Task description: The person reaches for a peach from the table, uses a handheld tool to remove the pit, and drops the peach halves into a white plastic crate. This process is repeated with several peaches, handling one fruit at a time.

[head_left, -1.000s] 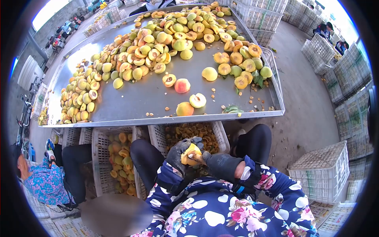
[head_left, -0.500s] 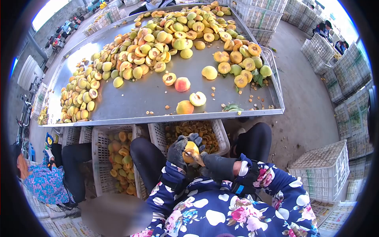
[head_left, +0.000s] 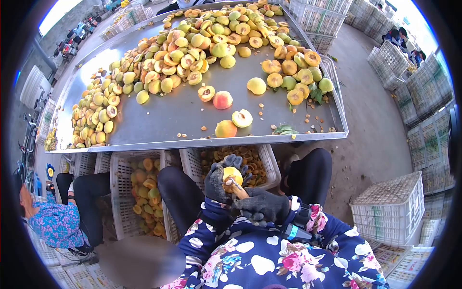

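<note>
My left hand (head_left: 217,187), in a dark glove, is wrapped round a yellow peach half (head_left: 231,172) above the crate between my knees. My gloved right hand (head_left: 266,206) is closed on a small tool with a light wooden handle (head_left: 239,191). The tool's far end meets the face of the peach half; its tip is hidden there. Beneath my hands stands a white plastic crate (head_left: 273,167) holding peach pieces (head_left: 255,166). Ahead is a metal table (head_left: 168,123) heaped with peach halves (head_left: 180,55), with a red-blushed peach (head_left: 223,100) closer to me.
Another crate (head_left: 118,192) of peach halves stands left of my knee. A co-worker in a blue patterned top (head_left: 55,221) sits farther left. An upturned white crate (head_left: 387,207) is at my right, with stacked crates (head_left: 428,130) beyond. Pits and leaves (head_left: 285,129) lie by the table edge.
My right hand has turned, so its back and fingers and the wooden handle now show. The peach half has moved slightly up in my left hand. The co-worker's arm has shifted.
</note>
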